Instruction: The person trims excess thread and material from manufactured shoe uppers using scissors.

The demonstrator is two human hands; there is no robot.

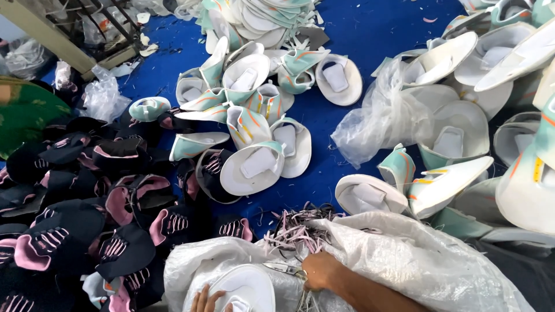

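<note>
My left hand point(206, 301) shows only its fingers at the bottom edge, gripping the rim of a white shoe upper point(245, 287) that lies on a white woven sack point(404, 260). My right hand point(318, 270) rests on the sack just right of that upper, closed around small metal scissors point(285, 268) whose tips point left. A heap of thin pink and white trimmed strips point(296, 227) lies just beyond both hands.
Black and pink uppers point(87, 219) are heaped at the left. Mint and white uppers point(254, 115) lie in the middle, with more uppers point(462, 110) at the right. A crumpled clear plastic bag point(376, 121) lies on the blue floor cloth point(358, 34). A green object point(23, 110) is at far left.
</note>
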